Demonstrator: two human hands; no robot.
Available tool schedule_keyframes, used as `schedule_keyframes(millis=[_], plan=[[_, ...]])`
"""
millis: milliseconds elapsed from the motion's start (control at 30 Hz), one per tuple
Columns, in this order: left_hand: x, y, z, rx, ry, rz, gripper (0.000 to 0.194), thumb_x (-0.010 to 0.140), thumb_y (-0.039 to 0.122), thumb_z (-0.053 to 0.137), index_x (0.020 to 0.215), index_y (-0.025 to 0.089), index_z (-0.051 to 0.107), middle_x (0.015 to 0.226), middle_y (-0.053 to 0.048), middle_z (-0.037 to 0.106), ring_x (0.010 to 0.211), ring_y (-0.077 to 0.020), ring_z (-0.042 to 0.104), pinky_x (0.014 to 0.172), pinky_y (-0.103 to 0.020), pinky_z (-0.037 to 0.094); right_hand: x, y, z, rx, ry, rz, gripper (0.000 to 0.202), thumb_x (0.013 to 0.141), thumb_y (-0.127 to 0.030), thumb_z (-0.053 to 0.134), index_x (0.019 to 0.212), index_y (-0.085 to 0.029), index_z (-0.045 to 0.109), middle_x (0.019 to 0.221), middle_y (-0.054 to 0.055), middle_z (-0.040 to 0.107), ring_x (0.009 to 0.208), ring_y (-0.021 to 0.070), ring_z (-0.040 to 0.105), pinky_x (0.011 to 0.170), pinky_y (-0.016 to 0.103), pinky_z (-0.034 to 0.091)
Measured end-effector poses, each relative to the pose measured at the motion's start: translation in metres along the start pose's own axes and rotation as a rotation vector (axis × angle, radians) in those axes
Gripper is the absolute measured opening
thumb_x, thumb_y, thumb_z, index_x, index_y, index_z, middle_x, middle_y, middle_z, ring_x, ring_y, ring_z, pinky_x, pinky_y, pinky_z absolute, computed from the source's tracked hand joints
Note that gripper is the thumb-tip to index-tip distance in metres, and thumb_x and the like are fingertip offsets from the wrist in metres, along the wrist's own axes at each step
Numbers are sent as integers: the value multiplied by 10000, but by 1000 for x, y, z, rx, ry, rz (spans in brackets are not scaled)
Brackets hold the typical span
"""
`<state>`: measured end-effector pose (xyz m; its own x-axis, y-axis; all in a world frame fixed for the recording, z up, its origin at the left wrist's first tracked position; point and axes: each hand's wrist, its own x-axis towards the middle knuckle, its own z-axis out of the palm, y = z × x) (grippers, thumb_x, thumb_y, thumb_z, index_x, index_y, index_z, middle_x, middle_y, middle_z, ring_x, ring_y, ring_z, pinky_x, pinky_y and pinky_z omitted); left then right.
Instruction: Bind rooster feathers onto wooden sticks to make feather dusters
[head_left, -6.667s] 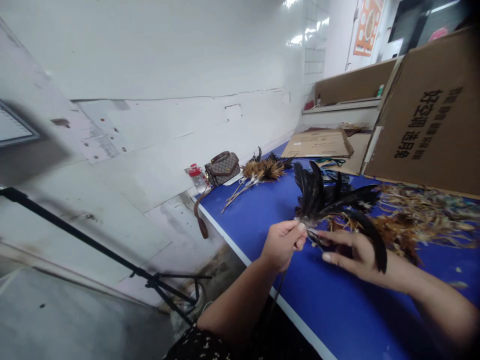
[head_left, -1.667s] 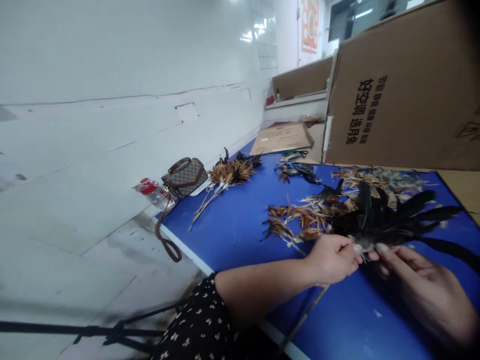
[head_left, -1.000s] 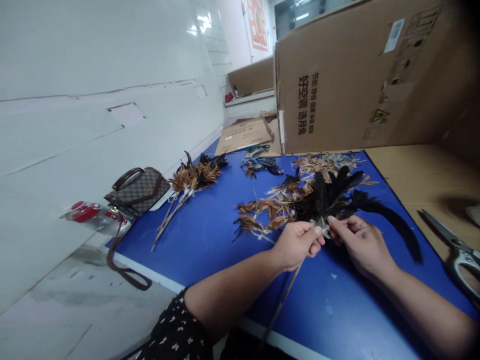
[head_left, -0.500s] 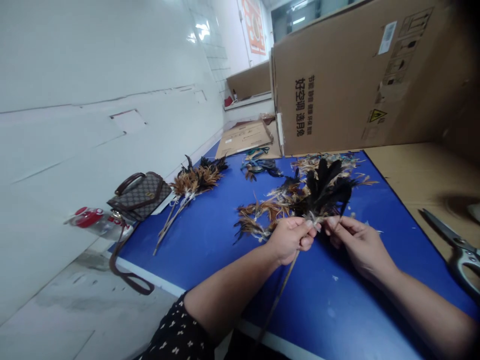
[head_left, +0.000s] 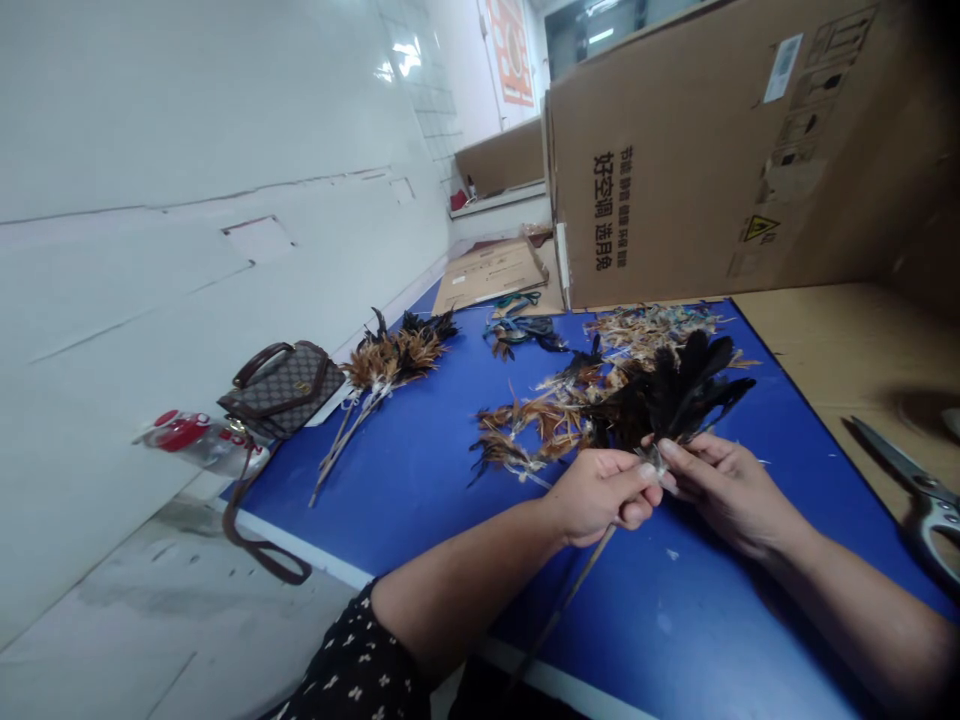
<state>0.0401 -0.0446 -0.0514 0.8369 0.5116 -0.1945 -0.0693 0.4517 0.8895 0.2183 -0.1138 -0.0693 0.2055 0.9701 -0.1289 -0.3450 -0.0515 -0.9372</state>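
Observation:
My left hand (head_left: 604, 492) is closed round a thin stick (head_left: 574, 590), just below a bunch of black feathers (head_left: 686, 385) at its upper end. Fingers of my right hand (head_left: 724, 485) pinch the base of those feathers, touching my left fingertips. Brown and black feather strips (head_left: 540, 425) lie on the blue tabletop (head_left: 450, 470) behind my hands. Further left rest several finished-looking feathered sticks (head_left: 397, 360), their bare ends toward me.
A patterned handbag (head_left: 289, 390) and a bottle with a red cap (head_left: 202, 440) are at the left edge. Scissors (head_left: 911, 480) lie on cardboard at the right. A large carton (head_left: 675, 180) stands behind. Blue-green cords (head_left: 517, 325) lie at the back.
Both hands have shifted slightly right and down with the stick. The black feathers now lean further right, and my right fingers have closed in at their base.

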Motion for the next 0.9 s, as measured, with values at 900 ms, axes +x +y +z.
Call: schedule_keyframes(millis=[900], plan=[[-1,-2,-1,-321,-129,-150,463,709,388,976,929,59,736,819,-93,649,556,-53,418,507,-237,165,-4,-6,-11,-131,-106,-128,434,743,-597,948,837,-219,757,731,40,695,655,168,614,619,305,559]])
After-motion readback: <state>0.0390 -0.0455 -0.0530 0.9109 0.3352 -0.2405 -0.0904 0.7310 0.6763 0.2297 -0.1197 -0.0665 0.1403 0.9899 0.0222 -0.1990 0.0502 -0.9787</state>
